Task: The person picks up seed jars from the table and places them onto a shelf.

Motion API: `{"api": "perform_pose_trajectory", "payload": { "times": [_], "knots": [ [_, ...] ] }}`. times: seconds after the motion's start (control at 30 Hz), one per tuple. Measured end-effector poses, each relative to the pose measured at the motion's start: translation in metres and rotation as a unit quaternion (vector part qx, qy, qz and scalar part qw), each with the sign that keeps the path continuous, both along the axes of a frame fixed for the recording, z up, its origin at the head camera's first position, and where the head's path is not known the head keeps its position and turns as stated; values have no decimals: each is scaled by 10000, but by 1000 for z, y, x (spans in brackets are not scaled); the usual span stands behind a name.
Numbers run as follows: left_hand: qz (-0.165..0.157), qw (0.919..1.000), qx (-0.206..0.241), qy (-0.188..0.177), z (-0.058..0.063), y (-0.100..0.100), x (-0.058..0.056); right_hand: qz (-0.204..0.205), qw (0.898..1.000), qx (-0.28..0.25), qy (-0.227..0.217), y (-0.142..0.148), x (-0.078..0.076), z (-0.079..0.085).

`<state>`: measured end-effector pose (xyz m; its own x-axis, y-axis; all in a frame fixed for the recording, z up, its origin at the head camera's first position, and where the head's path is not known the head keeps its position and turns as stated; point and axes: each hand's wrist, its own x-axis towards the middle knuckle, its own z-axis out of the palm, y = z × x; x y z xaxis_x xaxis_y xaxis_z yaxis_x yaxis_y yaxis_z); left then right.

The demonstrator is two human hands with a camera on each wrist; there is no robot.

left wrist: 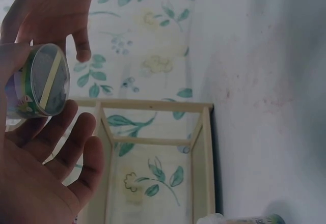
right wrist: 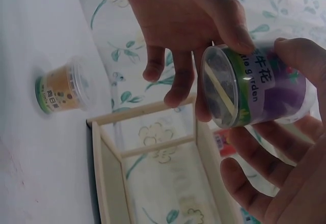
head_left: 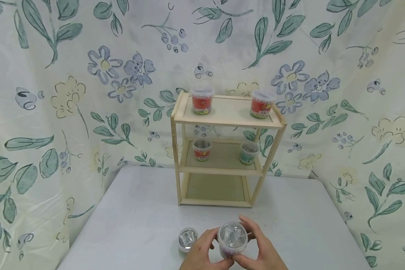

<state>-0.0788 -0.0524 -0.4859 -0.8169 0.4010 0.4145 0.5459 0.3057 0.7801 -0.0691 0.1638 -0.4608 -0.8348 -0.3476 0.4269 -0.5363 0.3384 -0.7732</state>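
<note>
A clear plastic cup with a purple label [right wrist: 277, 91] is held upright between both hands, above the table's front. Silvery packing [head_left: 233, 235] shows through its top, and a pale strip lies across its see-through base in both wrist views. My left hand [head_left: 202, 253] grips its left side with fingers and thumb. From the right, my right hand [head_left: 261, 249] holds it, thumb at the front and fingers behind. Just left of my hands stands a second cup with an orange label [right wrist: 60, 89], upright on the table; in the head view my left hand partly covers it.
A three-tier wooden shelf [head_left: 219, 171] stands beyond the hands. On its top tier are two red-labelled cups, left [head_left: 201, 103] and right [head_left: 261, 107]. The middle tier bears a red cup [head_left: 201, 153] and a teal one [head_left: 248, 155]. Floral cloth [head_left: 121, 123] hangs around the white table [head_left: 138, 213].
</note>
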Motion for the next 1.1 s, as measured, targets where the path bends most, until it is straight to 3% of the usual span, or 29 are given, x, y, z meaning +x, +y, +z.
{"api": "perform_pose_trajectory", "payload": {
  "times": [0.23, 0.57, 0.77, 0.93, 1.1],
  "knots": [
    [37, 10000, -16, 8, 0, 0, -1, 75, 9985, -96, 526, 3, -2, -2],
    [21, 9999, 5, -162, 0, 2, -1, -49, 9988, -48, 480, 9, -2, -6],
    [180, 9998, -57, -109, -1, 2, -2, -215, 9985, -6, 509, 16, -1, -10],
    [218, 9991, -236, -272, 2, -1, -10, -405, 9986, 41, 349, 21, 3, -15],
    [356, 9982, -227, -418, 6, -2, -30, -480, 9986, 49, 203, 25, 9, -21]
  ]
}}
